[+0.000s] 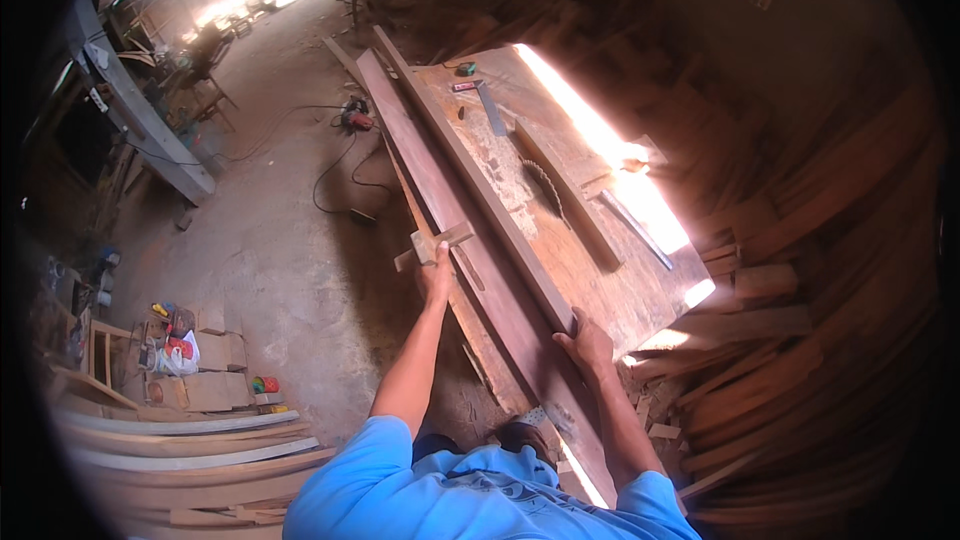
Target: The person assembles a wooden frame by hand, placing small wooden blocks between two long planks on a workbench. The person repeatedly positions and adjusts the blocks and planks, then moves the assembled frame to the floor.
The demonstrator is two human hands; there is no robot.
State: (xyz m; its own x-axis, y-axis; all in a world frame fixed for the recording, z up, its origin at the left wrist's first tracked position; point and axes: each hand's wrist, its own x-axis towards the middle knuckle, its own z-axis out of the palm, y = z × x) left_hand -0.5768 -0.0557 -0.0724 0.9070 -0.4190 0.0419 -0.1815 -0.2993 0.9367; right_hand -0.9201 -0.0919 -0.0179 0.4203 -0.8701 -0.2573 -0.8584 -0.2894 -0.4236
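A long reddish-brown plank [450, 202] runs lengthwise along the left side of the worktable [640, 305]. A narrower wooden strip [480, 180] lies along its right side. My left hand [436, 278] is closed on a cross-shaped wooden marking gauge [455, 233], which lies across the plank's left edge. Nearer to me, my right hand [590, 348] grips the near end of the narrower strip, its thumb toward the plank. The right hand's lower fingers are hidden.
On the tabletop lie a try square [492, 108], a green tape measure [466, 69], a circular saw blade [545, 187], a short wooden piece [575, 205] and a metal strip [640, 232]. A red power tool [357, 120] with a cord sits on the floor. Stacked boards [190, 450] stand lower left.
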